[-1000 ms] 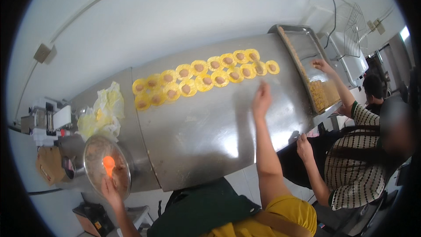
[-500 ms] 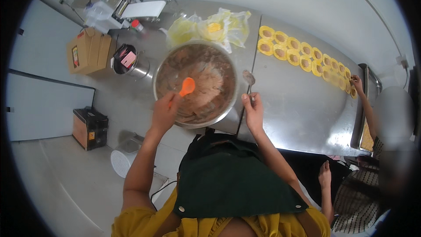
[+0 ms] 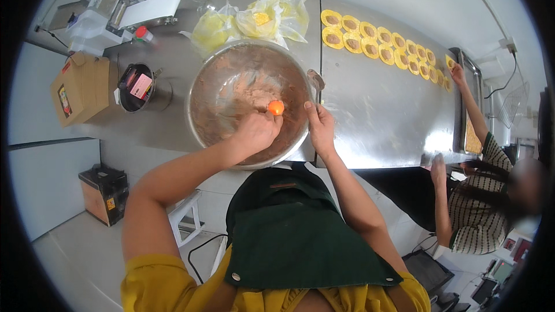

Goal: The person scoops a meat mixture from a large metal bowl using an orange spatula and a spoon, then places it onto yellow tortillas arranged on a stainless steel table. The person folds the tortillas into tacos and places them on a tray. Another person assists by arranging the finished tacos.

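Observation:
A large metal mixing bowl [image 3: 192,118] holds pinkish-brown filling [image 3: 254,88], some of it smeared over its inner wall. Over the bowl, my left hand [image 3: 257,133] is closed round the handle of an orange spoon [image 3: 276,107], whose head is above the filling's right part. At the bowl's right rim, my right hand [image 3: 321,130] grips a metal spoon [image 3: 315,80] upright, with brown filling on its head. The thumb of this hand is at or against the rim; I cannot tell whether it touches.
Two rows of yellow wrappers [image 3: 370,47] topped with filling lie on the steel table [image 3: 381,115]. At the far right, a co-worker's hand [image 3: 457,74] holds one beside a tray [image 3: 473,115]. Plastic bags [image 3: 260,20], a metal pot [image 3: 139,89] and a cardboard box [image 3: 81,89] surround the bowl.
My left hand has moved the orange spoon rightward across the bowl. My right hand has come closer to the rim with the metal spoon. The co-worker's hand has lifted a wrapper.

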The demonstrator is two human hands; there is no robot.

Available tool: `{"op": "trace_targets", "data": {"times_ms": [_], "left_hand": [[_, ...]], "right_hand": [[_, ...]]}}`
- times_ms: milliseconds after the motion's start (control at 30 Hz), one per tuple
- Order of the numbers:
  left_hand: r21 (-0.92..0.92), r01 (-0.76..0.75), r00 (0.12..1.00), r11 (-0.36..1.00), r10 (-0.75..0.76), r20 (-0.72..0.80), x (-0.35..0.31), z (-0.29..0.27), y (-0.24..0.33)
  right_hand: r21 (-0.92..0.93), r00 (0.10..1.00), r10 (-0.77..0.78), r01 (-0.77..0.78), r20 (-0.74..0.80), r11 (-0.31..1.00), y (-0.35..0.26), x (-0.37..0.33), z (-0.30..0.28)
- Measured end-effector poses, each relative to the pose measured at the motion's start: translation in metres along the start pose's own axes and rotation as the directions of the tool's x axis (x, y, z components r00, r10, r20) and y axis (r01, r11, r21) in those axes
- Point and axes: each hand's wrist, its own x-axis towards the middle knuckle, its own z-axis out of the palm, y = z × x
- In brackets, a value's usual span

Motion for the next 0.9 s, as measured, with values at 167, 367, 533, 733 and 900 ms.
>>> {"op": "trace_targets", "data": {"times_ms": [167, 367, 533, 733, 900], "left_hand": [[-0.43, 0.194, 0.963, 0.882, -0.088, 0.254, 0.009, -0.007, 0.006], [-0.593, 0.437, 0.899, 0.677, -0.308, 0.311, 0.004, -0.012, 0.017], [-0.483, 0.413, 0.908, 0.772, -0.308, 0.283, 0.006, -0.031, 0.041], [-0.541, 0.38, 0.921, 0.75, -0.256, 0.293, -0.003, -0.036, 0.051], [-0.648, 0.255, 0.967, 0.718, -0.18, 0.182, -0.013, -0.046, 0.043]], "right_hand": [[0.124, 0.996, -0.042, 0.052, -0.081, 0.991, 0.007, -0.001, 0.011], [0.174, 0.995, -0.055, 0.068, -0.081, 0.982, -0.001, -0.005, 0.015], [0.157, 0.996, -0.041, 0.053, -0.081, 0.986, 0.003, -0.003, 0.014], [0.153, 0.996, -0.033, 0.046, -0.089, 0.987, 0.001, -0.005, 0.014], [0.104, 0.997, -0.007, 0.015, -0.08, 0.994, 0.007, -0.004, 0.011]]}}
